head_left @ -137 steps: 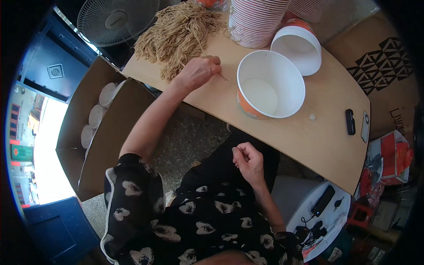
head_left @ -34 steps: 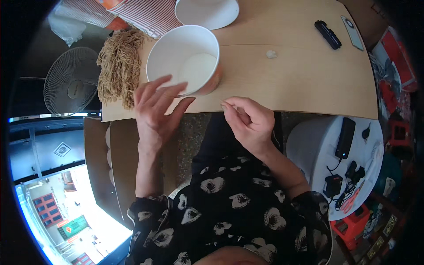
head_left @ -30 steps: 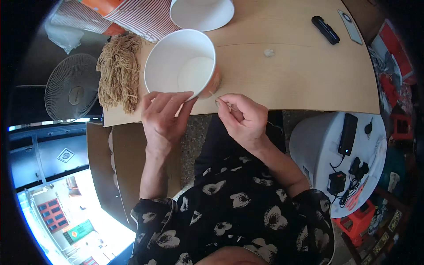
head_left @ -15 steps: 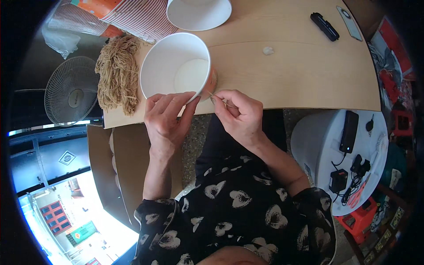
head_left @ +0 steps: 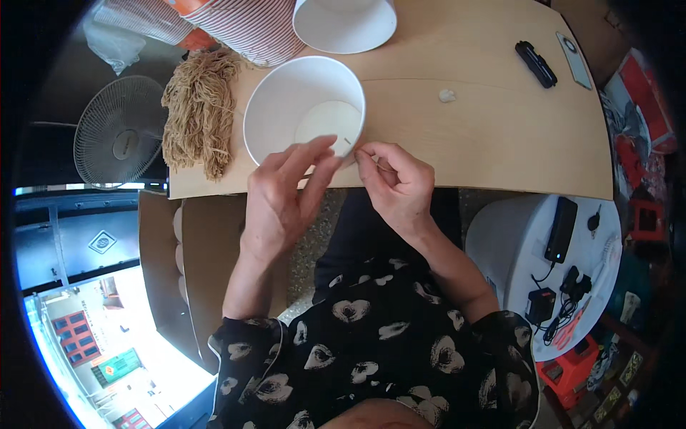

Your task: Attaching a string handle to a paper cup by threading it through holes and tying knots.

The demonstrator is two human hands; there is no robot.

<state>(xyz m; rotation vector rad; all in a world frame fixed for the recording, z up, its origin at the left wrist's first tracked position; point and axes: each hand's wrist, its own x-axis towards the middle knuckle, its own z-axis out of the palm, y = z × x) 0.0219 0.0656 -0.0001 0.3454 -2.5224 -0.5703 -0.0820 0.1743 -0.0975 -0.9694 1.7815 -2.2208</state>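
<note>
A white paper bucket [head_left: 286, 107] stands near the front edge of the wooden table [head_left: 486, 136]. My left hand [head_left: 282, 196] rests against its near rim with the fingers spread around the wall. My right hand [head_left: 396, 186] is at the bucket's right side, thumb and fingers pinched on a thin string [head_left: 346, 143] that runs along the rim. A heap of tan fibre strings [head_left: 200, 107] lies to the left of the bucket.
A stack of red-striped paper buckets [head_left: 243, 25] and an upturned white bucket [head_left: 346, 25] stand at the back. A small black device [head_left: 536, 64], a phone [head_left: 574, 61] and a white scrap [head_left: 446, 94] lie at right. A fan [head_left: 118, 132], cardboard box [head_left: 193, 286] and white stool [head_left: 536, 264] surround me.
My left hand left the string heap and came to the bucket, which now sits at the table's front edge. My right hand rose from my lap to the rim.
</note>
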